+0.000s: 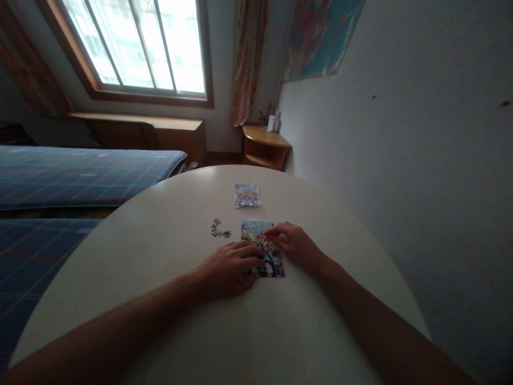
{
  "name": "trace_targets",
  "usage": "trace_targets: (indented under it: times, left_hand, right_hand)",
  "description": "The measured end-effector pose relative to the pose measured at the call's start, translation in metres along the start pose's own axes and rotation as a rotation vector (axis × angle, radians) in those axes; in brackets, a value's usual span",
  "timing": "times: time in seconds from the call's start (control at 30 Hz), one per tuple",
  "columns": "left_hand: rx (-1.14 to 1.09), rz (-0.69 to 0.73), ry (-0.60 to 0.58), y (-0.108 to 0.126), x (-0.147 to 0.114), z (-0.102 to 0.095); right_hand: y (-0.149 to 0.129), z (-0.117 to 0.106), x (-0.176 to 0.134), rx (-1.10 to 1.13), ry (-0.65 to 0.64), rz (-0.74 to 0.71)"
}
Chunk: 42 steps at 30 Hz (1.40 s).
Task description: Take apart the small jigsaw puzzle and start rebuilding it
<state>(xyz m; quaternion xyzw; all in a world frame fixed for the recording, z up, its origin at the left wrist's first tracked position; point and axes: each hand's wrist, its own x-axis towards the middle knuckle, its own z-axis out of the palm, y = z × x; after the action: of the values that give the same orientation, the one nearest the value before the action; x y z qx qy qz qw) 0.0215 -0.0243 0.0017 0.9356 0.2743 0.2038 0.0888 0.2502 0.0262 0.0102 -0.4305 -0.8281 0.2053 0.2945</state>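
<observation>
A colourful jigsaw puzzle lies flat on the white table, in front of me. Across its lower left part rests my left hand, palm down with fingers stretched out and a little apart; it covers some of the picture. My right hand comes in from the right side, thumb and forefinger pinched together over the upper middle of the puzzle. Whatever is between those fingertips is too small to make out. Several loose puzzle pieces lie in a rough L shape, left of the puzzle.
Beyond the puzzle lies a small printed picture sheet or packet. The round white table has a wall along its right. A bed with plaid covering stands left, and a corner shelf stands behind.
</observation>
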Motion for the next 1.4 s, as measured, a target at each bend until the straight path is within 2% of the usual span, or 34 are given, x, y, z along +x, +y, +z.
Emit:
trace_targets:
  times: [0.53,0.93,1.4]
  left_hand:
    - [0.0,-0.004,0.009,0.0001,0.0009,0.0006]
    - [0.01,-0.006,0.0,0.0021,0.0015,-0.0028]
    - [0.001,-0.005,0.004,0.0004,0.0009,0.0004]
  right_hand:
    - [0.0065,0.0035,0.0008,-0.019,-0.05,-0.062]
    - [0.0012,0.0026,0.0015,-0.097,-0.022,-0.045]
    - [0.0023,0.0032,0.0029,-0.146,-0.032,-0.101]
